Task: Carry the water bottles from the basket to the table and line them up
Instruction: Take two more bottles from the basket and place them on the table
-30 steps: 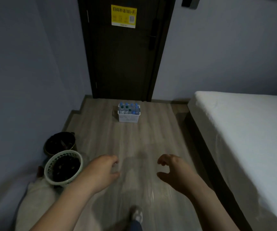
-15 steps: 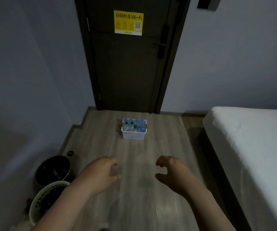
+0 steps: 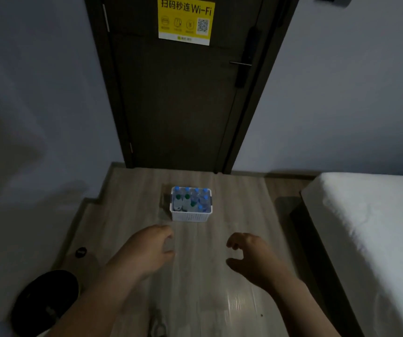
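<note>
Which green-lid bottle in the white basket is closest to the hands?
The clear plastic bottle with the green cap near the middle of the white plastic basket; the other two green-capped bottles stand behind it, further left.

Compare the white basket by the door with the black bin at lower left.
The basket is white and rectangular; the bin is black and round. The basket stands ahead near the door; the bin sits close by at lower left. The basket holds capped water bottles; the bin's contents cannot be made out. Both stand on the wooden floor.
</note>
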